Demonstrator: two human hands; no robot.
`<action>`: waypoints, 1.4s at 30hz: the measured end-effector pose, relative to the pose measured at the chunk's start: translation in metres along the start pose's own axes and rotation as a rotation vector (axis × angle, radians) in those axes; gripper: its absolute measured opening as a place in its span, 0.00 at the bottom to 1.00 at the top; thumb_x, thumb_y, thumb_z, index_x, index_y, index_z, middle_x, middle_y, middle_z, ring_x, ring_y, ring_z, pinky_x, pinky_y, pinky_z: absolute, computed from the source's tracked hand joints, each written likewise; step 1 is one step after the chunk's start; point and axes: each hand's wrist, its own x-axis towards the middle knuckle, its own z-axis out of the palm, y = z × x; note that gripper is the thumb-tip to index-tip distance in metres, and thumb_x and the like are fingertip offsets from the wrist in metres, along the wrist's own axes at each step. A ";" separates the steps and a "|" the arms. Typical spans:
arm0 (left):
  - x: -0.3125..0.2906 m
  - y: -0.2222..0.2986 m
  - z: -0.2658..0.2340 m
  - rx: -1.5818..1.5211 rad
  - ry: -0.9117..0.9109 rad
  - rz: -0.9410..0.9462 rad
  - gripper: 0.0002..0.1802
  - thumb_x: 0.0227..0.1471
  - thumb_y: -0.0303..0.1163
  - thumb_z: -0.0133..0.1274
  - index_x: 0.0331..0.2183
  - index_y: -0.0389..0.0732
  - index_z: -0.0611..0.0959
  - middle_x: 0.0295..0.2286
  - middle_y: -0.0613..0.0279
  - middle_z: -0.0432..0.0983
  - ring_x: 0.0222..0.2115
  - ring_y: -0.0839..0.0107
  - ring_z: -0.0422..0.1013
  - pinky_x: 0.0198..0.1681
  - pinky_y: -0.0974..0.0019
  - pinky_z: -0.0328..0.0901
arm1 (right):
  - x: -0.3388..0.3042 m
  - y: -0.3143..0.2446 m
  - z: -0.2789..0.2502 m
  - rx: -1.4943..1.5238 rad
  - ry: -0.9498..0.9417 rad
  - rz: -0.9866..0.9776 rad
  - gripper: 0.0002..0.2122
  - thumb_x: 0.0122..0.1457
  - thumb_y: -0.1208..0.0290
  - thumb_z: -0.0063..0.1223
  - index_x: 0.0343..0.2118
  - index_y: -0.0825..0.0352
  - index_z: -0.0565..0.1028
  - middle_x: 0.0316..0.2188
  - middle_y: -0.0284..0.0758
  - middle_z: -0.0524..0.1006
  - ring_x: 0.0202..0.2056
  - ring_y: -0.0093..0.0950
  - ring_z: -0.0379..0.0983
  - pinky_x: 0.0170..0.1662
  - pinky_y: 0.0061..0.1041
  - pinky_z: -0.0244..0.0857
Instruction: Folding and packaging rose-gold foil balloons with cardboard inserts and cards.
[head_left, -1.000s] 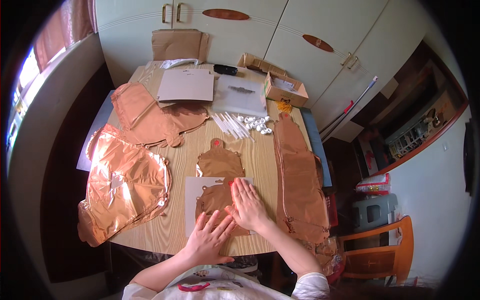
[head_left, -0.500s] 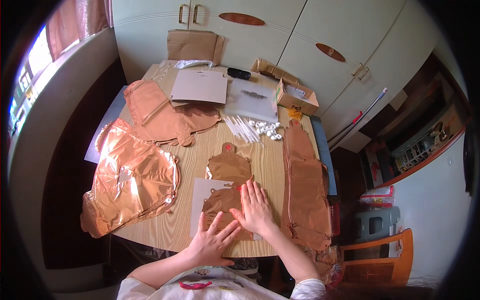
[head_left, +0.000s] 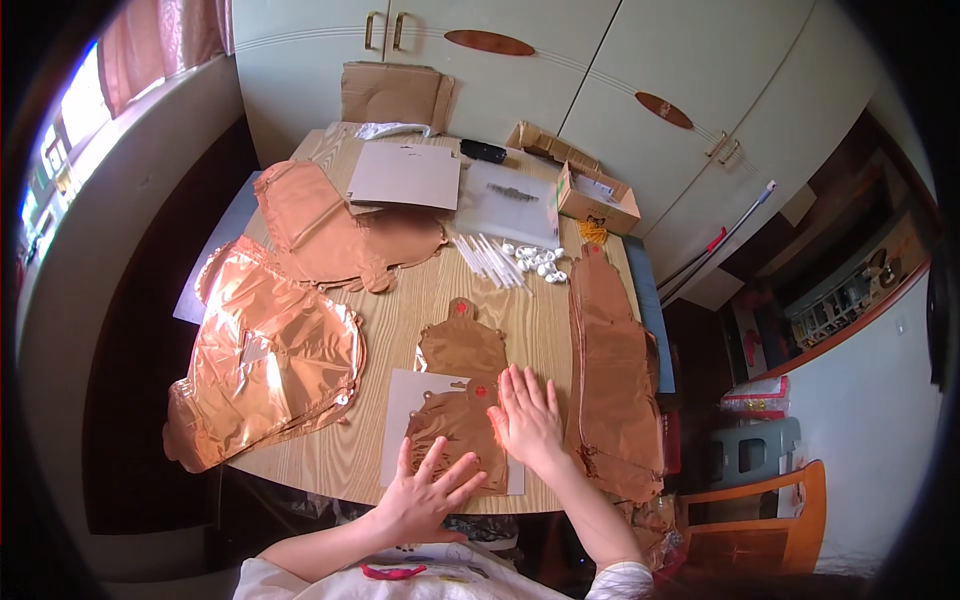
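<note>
A flat, deflated copper foil balloon (head_left: 462, 345) lies folded near the table's front edge, with a tab and red mark at its far end. Its nearer part rests on a white card (head_left: 402, 400), where a second red mark shows. My left hand (head_left: 425, 497) lies on the nearer foil with fingers spread. Flat and stretched out, my right hand (head_left: 530, 415) rests along the foil's right edge. Neither hand grips anything.
Shiny copper foil balloons (head_left: 275, 350) spread at left; matte ones (head_left: 315, 215) lie behind. A long folded stack (head_left: 612, 370) lies right. White sticks (head_left: 490, 262), white cups (head_left: 540, 260), a pale card (head_left: 405, 175), a clear bag (head_left: 508, 205) and an open box (head_left: 598, 205) stand farther back.
My right hand has shifted to the right, uncovering the red mark on the nearer foil. The folded balloon and card have slid slightly toward me.
</note>
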 end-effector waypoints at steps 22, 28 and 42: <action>-0.003 0.000 0.000 0.044 0.022 -0.006 0.54 0.42 0.71 0.52 0.66 0.58 0.57 0.65 0.62 0.49 0.65 0.38 0.41 0.56 0.17 0.38 | 0.051 0.030 -0.037 1.079 -0.278 0.236 0.04 0.59 0.72 0.54 0.31 0.65 0.72 0.31 0.30 0.75 0.35 0.24 0.72 0.39 0.26 0.65; -0.001 0.000 -0.003 0.039 0.020 0.007 0.54 0.42 0.70 0.52 0.65 0.58 0.57 0.65 0.62 0.48 0.65 0.39 0.40 0.57 0.18 0.38 | 0.056 0.058 -0.040 0.986 -0.017 0.228 0.06 0.61 0.78 0.50 0.38 0.69 0.79 0.29 0.32 0.80 0.30 0.19 0.73 0.37 0.21 0.68; -0.002 0.000 -0.003 0.020 0.015 0.014 0.55 0.42 0.70 0.53 0.66 0.58 0.55 0.65 0.61 0.48 0.65 0.39 0.43 0.58 0.20 0.39 | 0.028 0.209 -0.019 0.304 0.404 0.389 0.06 0.58 0.73 0.54 0.37 0.67 0.78 0.33 0.39 0.77 0.36 0.35 0.76 0.44 0.33 0.68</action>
